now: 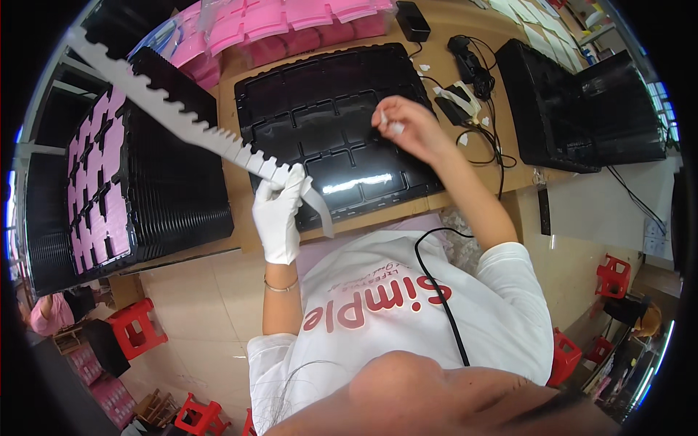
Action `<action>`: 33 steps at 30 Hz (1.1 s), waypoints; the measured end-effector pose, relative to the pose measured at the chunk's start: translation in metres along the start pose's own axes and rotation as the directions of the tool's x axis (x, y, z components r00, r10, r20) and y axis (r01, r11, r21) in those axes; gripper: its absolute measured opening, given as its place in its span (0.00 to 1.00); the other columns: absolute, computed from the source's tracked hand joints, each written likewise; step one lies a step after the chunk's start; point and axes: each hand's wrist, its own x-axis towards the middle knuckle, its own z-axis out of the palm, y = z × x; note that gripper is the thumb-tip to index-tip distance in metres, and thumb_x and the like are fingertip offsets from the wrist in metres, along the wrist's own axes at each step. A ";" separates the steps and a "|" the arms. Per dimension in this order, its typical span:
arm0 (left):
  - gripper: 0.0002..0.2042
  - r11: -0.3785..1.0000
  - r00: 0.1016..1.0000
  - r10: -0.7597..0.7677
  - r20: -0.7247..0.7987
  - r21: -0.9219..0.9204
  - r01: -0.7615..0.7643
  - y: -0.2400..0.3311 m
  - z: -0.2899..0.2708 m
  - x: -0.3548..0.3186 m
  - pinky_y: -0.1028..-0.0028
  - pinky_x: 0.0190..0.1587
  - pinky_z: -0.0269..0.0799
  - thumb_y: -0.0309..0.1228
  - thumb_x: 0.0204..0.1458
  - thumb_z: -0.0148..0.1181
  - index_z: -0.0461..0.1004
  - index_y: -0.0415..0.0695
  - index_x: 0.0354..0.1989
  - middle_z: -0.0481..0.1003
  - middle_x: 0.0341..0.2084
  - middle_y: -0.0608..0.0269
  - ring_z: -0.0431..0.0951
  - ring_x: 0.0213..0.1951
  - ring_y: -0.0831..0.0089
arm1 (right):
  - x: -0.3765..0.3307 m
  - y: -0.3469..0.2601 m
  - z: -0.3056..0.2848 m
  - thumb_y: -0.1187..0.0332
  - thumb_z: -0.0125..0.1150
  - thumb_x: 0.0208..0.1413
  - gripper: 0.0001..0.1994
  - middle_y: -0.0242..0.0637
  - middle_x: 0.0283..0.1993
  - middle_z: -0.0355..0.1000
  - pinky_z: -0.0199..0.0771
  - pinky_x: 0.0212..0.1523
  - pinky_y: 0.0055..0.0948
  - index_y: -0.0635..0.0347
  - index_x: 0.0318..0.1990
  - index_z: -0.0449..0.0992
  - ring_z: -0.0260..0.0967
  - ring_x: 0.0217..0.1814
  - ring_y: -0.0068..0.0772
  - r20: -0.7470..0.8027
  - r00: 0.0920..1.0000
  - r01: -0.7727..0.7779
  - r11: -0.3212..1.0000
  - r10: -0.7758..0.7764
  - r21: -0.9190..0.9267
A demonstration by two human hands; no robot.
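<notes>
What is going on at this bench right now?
A person works over an empty black moulded tray on a wooden bench. The left hand, in a white glove, grips a long pale strip with notched tabs that runs up and away to the left. The bare right hand pinches a small white piece above the tray. Stacks of black trays stand to the left, some holding pink pieces.

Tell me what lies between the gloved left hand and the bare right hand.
In the head view, between the left hand holding the notched white strip and the right hand pinching a small white piece lies only the black compartment tray.
</notes>
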 end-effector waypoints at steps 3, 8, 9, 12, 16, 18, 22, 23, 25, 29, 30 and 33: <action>0.07 0.999 0.995 -0.045 0.084 0.026 0.043 -0.003 0.015 -0.006 0.86 0.21 0.51 0.31 0.53 0.66 0.75 0.43 0.33 0.69 0.19 0.76 0.61 0.18 0.91 | -0.027 0.037 0.032 0.72 0.50 0.59 0.10 0.42 0.35 0.72 0.68 0.36 0.20 0.69 0.43 0.73 0.67 0.35 0.25 0.027 0.992 -0.122 0.985 0.119 0.126; 0.08 0.998 0.985 -0.023 0.171 -0.060 0.034 -0.015 0.028 -0.012 0.86 0.23 0.57 0.34 0.54 0.65 0.75 0.43 0.33 0.73 0.22 0.72 0.66 0.21 0.89 | -0.057 0.066 0.085 0.70 0.67 0.53 0.07 0.23 0.27 0.70 0.61 0.28 0.16 0.62 0.37 0.78 0.62 0.28 0.11 -0.167 0.983 -0.008 0.885 -0.078 -0.465; 0.08 0.995 0.981 -0.026 0.193 -0.092 0.045 -0.015 0.030 -0.013 0.86 0.23 0.56 0.34 0.54 0.65 0.76 0.42 0.34 0.72 0.21 0.73 0.65 0.20 0.88 | -0.060 0.067 0.086 0.71 0.67 0.52 0.05 0.22 0.26 0.70 0.61 0.28 0.16 0.61 0.35 0.78 0.62 0.27 0.11 -0.161 0.971 0.067 0.846 -0.178 -0.529; 0.09 0.999 0.982 -0.032 0.185 -0.029 0.037 -0.003 0.034 -0.013 0.86 0.23 0.57 0.35 0.55 0.64 0.76 0.42 0.34 0.73 0.22 0.71 0.66 0.20 0.88 | -0.068 0.057 0.084 0.73 0.67 0.51 0.04 0.23 0.26 0.70 0.63 0.28 0.18 0.61 0.31 0.78 0.62 0.27 0.13 -0.098 0.945 0.140 0.656 -0.313 -0.741; 0.10 1.000 0.983 -0.022 0.182 0.013 0.020 -0.008 0.037 -0.010 0.85 0.25 0.61 0.33 0.54 0.65 0.76 0.39 0.37 0.76 0.25 0.69 0.70 0.23 0.87 | -0.078 0.056 0.076 0.74 0.67 0.49 0.04 0.26 0.26 0.70 0.64 0.30 0.19 0.62 0.31 0.78 0.62 0.26 0.15 0.191 0.819 0.408 0.316 -0.541 -0.857; 0.10 0.999 0.984 -0.026 0.179 0.039 0.020 -0.013 0.035 -0.008 0.85 0.25 0.63 0.31 0.53 0.66 0.76 0.39 0.39 0.77 0.26 0.67 0.72 0.24 0.86 | -0.093 0.048 0.072 0.74 0.67 0.48 0.04 0.28 0.26 0.71 0.65 0.31 0.20 0.62 0.30 0.78 0.64 0.27 0.17 0.290 0.837 0.451 0.285 -0.464 -0.846; 0.11 0.987 0.985 -0.045 0.167 0.159 0.018 -0.015 0.021 -0.012 0.84 0.26 0.64 0.31 0.53 0.66 0.75 0.38 0.39 0.77 0.27 0.67 0.74 0.25 0.85 | -0.109 0.002 0.023 0.72 0.67 0.48 0.04 0.32 0.27 0.72 0.67 0.34 0.22 0.62 0.30 0.78 0.69 0.31 0.21 -0.032 0.969 0.089 0.466 -0.245 -0.880; 0.11 0.985 0.984 -0.058 0.171 0.172 0.029 -0.016 0.017 -0.014 0.84 0.26 0.64 0.31 0.53 0.66 0.75 0.38 0.39 0.77 0.27 0.67 0.74 0.25 0.85 | -0.110 -0.010 0.006 0.71 0.67 0.49 0.05 0.33 0.27 0.73 0.68 0.35 0.22 0.62 0.30 0.78 0.70 0.32 0.22 -0.131 0.976 -0.043 0.441 -0.173 -0.897; 0.10 0.984 0.980 -0.066 0.190 0.175 0.032 -0.019 0.016 -0.018 0.84 0.26 0.64 0.31 0.52 0.67 0.76 0.39 0.38 0.77 0.27 0.68 0.76 0.27 0.84 | -0.106 -0.018 -0.017 0.66 0.67 0.48 0.09 0.34 0.25 0.71 0.66 0.32 0.26 0.62 0.29 0.76 0.68 0.29 0.25 -0.170 0.966 -0.133 0.189 -0.196 -0.973; 0.10 0.983 0.982 -0.061 0.180 0.180 0.028 -0.024 0.015 -0.016 0.85 0.27 0.65 0.31 0.51 0.68 0.76 0.39 0.37 0.77 0.27 0.67 0.77 0.29 0.82 | -0.102 -0.008 -0.017 0.66 0.66 0.47 0.08 0.38 0.24 0.72 0.69 0.32 0.34 0.61 0.30 0.76 0.71 0.28 0.37 -0.138 0.937 -0.147 -0.003 -0.321 -0.989; 0.10 0.984 0.983 -0.064 0.170 0.176 0.034 -0.025 0.015 -0.016 0.85 0.28 0.65 0.31 0.51 0.68 0.76 0.39 0.37 0.77 0.27 0.67 0.77 0.29 0.82 | -0.102 -0.007 -0.017 0.66 0.66 0.46 0.08 0.40 0.24 0.73 0.71 0.33 0.36 0.61 0.31 0.76 0.73 0.29 0.41 -0.120 0.931 -0.137 -0.025 -0.345 -0.990; 0.10 0.985 0.984 -0.074 0.159 0.165 0.048 -0.024 0.015 -0.017 0.85 0.27 0.65 0.31 0.50 0.69 0.76 0.40 0.36 0.76 0.27 0.68 0.77 0.28 0.83 | -0.099 0.001 -0.028 0.66 0.66 0.45 0.08 0.39 0.23 0.73 0.71 0.32 0.37 0.60 0.29 0.76 0.73 0.27 0.41 -0.113 0.908 -0.138 -0.034 -0.403 -0.990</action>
